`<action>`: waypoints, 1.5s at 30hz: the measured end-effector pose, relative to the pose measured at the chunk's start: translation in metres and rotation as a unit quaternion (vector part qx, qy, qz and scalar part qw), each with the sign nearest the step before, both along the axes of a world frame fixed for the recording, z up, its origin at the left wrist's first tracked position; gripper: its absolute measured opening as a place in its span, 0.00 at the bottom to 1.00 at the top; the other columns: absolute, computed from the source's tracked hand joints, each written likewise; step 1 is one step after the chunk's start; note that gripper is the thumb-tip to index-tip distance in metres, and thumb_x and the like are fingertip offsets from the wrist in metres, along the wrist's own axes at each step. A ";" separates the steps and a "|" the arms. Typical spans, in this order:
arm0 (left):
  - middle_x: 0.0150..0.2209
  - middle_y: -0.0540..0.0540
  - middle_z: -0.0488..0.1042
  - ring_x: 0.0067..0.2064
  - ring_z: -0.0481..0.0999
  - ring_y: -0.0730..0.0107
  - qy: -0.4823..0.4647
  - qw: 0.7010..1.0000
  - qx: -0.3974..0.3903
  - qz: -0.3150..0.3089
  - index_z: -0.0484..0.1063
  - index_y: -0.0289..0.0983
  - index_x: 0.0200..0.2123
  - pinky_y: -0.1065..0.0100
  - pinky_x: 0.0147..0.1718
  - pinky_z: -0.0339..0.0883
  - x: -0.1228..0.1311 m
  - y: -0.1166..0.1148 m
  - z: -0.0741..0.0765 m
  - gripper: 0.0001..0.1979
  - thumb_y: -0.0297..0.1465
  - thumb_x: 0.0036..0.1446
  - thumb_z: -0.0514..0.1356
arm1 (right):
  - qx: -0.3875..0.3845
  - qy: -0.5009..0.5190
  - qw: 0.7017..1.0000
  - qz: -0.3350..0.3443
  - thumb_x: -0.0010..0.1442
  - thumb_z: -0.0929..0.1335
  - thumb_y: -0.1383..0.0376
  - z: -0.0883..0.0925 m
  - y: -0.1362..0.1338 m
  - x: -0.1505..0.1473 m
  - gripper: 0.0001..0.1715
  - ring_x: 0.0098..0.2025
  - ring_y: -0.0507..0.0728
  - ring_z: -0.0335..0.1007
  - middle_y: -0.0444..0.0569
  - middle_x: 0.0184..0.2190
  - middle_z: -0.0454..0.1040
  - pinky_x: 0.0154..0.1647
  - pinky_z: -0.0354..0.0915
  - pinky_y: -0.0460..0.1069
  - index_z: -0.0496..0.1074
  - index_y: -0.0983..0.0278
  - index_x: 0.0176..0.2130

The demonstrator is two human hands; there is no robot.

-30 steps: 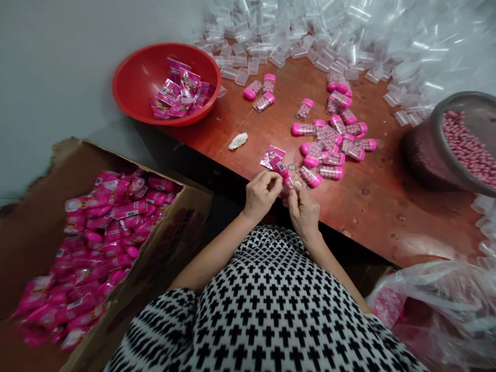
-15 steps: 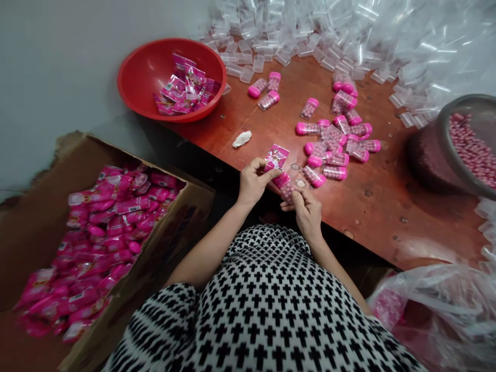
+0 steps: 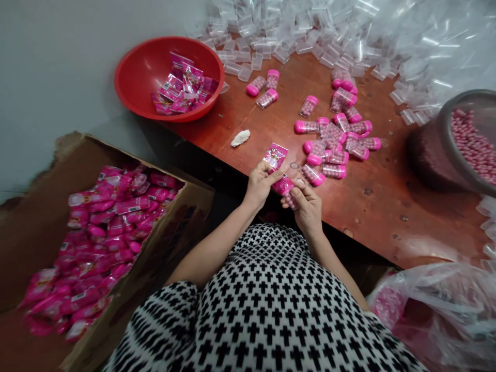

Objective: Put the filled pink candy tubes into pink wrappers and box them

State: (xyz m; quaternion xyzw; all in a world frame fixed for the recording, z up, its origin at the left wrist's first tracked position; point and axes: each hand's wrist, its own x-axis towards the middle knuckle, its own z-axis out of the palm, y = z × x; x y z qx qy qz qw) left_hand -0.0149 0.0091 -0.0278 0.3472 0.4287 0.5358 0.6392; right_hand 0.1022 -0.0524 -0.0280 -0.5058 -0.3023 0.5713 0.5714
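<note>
At the near edge of a red-brown table, both my hands work on one pink item. My left hand pinches a pink printed sleeve by its lower part. My right hand grips a clear tube of pink candy whose upper end sits inside the sleeve. Just to the right lie several capped candy tubes with pink lids.
A red bowl holding pink sleeves stands at the back left. A cardboard box of wrapped tubes sits on my left. Empty clear tubes heap along the back. A grey bucket of pink candy stands right, a plastic bag below it.
The sleeve has slid further down over the candy tube between my hands. My left hand shifted slightly right and down; the view drifted a little.
</note>
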 end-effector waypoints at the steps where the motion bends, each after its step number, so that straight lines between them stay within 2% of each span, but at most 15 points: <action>1: 0.21 0.55 0.66 0.21 0.64 0.79 -0.036 0.999 -0.024 -0.012 0.61 0.37 0.23 0.74 0.23 0.59 0.001 0.000 0.000 0.21 0.38 0.40 0.72 | -0.001 0.008 1.000 -0.004 0.52 0.73 0.57 0.000 0.000 0.000 0.20 0.20 0.49 0.71 0.40 0.21 0.74 0.21 0.70 0.45 0.73 0.63 0.43; 5: 0.23 0.53 0.70 0.23 0.68 0.80 -0.106 0.991 -0.073 -0.040 0.66 0.35 0.27 0.75 0.24 0.64 0.000 -0.005 0.004 0.23 0.42 0.38 0.73 | -0.001 -0.002 1.000 -0.017 0.53 0.72 0.58 0.000 0.000 0.002 0.18 0.21 0.49 0.71 0.40 0.21 0.73 0.21 0.69 0.44 0.74 0.64 0.43; 8: 0.26 0.52 0.74 0.26 0.71 0.78 -0.108 0.990 -0.078 -0.053 0.69 0.35 0.31 0.73 0.28 0.68 -0.003 -0.010 0.004 0.24 0.38 0.32 0.75 | -0.004 -0.020 1.000 -0.023 0.54 0.72 0.58 0.000 -0.001 0.002 0.18 0.20 0.49 0.71 0.40 0.21 0.74 0.22 0.70 0.44 0.74 0.64 0.43; 10: 0.27 0.52 0.75 0.27 0.72 0.78 -0.087 0.993 -0.061 -0.045 0.69 0.35 0.31 0.73 0.30 0.68 -0.004 -0.011 0.003 0.25 0.35 0.30 0.76 | -0.006 -0.018 0.999 -0.026 0.54 0.72 0.58 0.001 -0.002 0.001 0.18 0.20 0.49 0.71 0.40 0.21 0.74 0.22 0.70 0.45 0.74 0.64 0.43; 17: 0.20 0.55 0.69 0.22 0.67 0.79 0.082 0.994 0.066 0.016 0.69 0.36 0.23 0.75 0.23 0.62 -0.009 -0.006 0.008 0.16 0.38 0.40 0.72 | -0.029 0.035 0.999 -0.009 0.48 0.74 0.56 0.006 0.001 -0.003 0.20 0.17 0.49 0.67 0.39 0.19 0.72 0.16 0.66 0.44 0.73 0.63 0.39; 23: 0.20 0.55 0.69 0.20 0.68 0.77 0.011 0.998 0.026 -0.062 0.67 0.37 0.26 0.73 0.20 0.64 -0.008 0.002 0.009 0.20 0.42 0.38 0.72 | -0.028 0.042 0.999 0.011 0.49 0.73 0.55 0.007 0.005 -0.002 0.20 0.17 0.48 0.66 0.41 0.20 0.72 0.14 0.62 0.43 0.73 0.63 0.39; 26: 0.23 0.55 0.71 0.22 0.70 0.79 -0.041 0.999 0.003 -0.019 0.67 0.36 0.27 0.75 0.23 0.67 -0.008 0.004 0.006 0.20 0.39 0.37 0.73 | -0.015 -0.001 1.000 0.012 0.52 0.71 0.54 0.006 0.005 0.004 0.21 0.18 0.50 0.68 0.42 0.22 0.73 0.18 0.66 0.45 0.73 0.63 0.42; 28: 0.25 0.55 0.73 0.24 0.70 0.80 -0.087 0.996 -0.016 0.021 0.68 0.36 0.27 0.76 0.25 0.68 -0.011 0.006 0.004 0.20 0.38 0.37 0.73 | 0.003 -0.093 0.996 0.002 0.56 0.69 0.53 0.005 0.006 0.013 0.21 0.22 0.51 0.71 0.44 0.25 0.75 0.24 0.70 0.47 0.72 0.64 0.44; 30: 0.27 0.54 0.73 0.25 0.71 0.80 -0.102 0.993 -0.030 0.043 0.68 0.36 0.28 0.75 0.27 0.69 -0.017 0.008 0.003 0.19 0.37 0.37 0.73 | 0.041 -0.257 0.965 -0.009 0.59 0.66 0.54 0.003 0.008 0.025 0.20 0.31 0.55 0.75 0.49 0.33 0.78 0.34 0.72 0.52 0.72 0.63 0.47; 33: 0.28 0.53 0.74 0.26 0.72 0.78 -0.089 0.995 -0.041 0.036 0.70 0.37 0.28 0.73 0.29 0.71 -0.025 0.009 0.004 0.17 0.37 0.39 0.73 | 0.104 -0.517 0.850 -0.009 0.62 0.65 0.57 0.002 0.014 0.041 0.18 0.46 0.60 0.73 0.55 0.45 0.77 0.50 0.67 0.59 0.73 0.63 0.48; 35: 0.28 0.53 0.74 0.27 0.73 0.78 -0.079 0.996 -0.033 0.032 0.72 0.36 0.29 0.73 0.30 0.71 -0.025 0.007 0.006 0.16 0.37 0.40 0.72 | 0.139 -0.605 0.784 -0.019 0.62 0.65 0.58 0.005 0.018 0.044 0.18 0.51 0.63 0.70 0.57 0.47 0.76 0.55 0.62 0.62 0.73 0.63 0.48; 36: 0.28 0.53 0.75 0.28 0.73 0.78 -0.073 0.996 -0.025 0.033 0.73 0.36 0.29 0.72 0.31 0.71 -0.024 0.006 0.007 0.15 0.37 0.40 0.72 | 0.157 -0.617 0.770 -0.032 0.62 0.65 0.58 0.008 0.019 0.043 0.18 0.52 0.63 0.69 0.57 0.48 0.76 0.56 0.61 0.62 0.73 0.63 0.48; 38: 0.30 0.52 0.77 0.30 0.74 0.77 -0.058 0.997 -0.004 0.040 0.76 0.37 0.30 0.71 0.34 0.71 -0.019 0.003 0.009 0.13 0.36 0.42 0.72 | 0.185 -0.583 0.789 -0.049 0.62 0.66 0.58 0.018 0.020 0.037 0.15 0.50 0.61 0.69 0.55 0.46 0.76 0.54 0.63 0.60 0.74 0.62 0.45; 42: 0.35 0.49 0.78 0.36 0.76 0.71 -0.002 0.998 0.045 0.042 0.79 0.39 0.33 0.67 0.41 0.71 -0.008 -0.004 0.013 0.10 0.37 0.47 0.69 | 0.165 -0.371 0.913 0.017 0.63 0.65 0.56 0.034 0.020 0.018 0.14 0.40 0.56 0.71 0.48 0.35 0.76 0.46 0.68 0.53 0.74 0.62 0.33; 45: 0.39 0.47 0.78 0.42 0.76 0.67 0.071 0.992 0.100 0.040 0.80 0.40 0.33 0.65 0.46 0.69 -0.006 -0.008 0.014 0.09 0.37 0.49 0.68 | 0.120 -0.239 0.963 0.038 0.60 0.67 0.56 0.033 0.023 0.011 0.13 0.37 0.54 0.71 0.46 0.32 0.75 0.44 0.68 0.52 0.74 0.62 0.32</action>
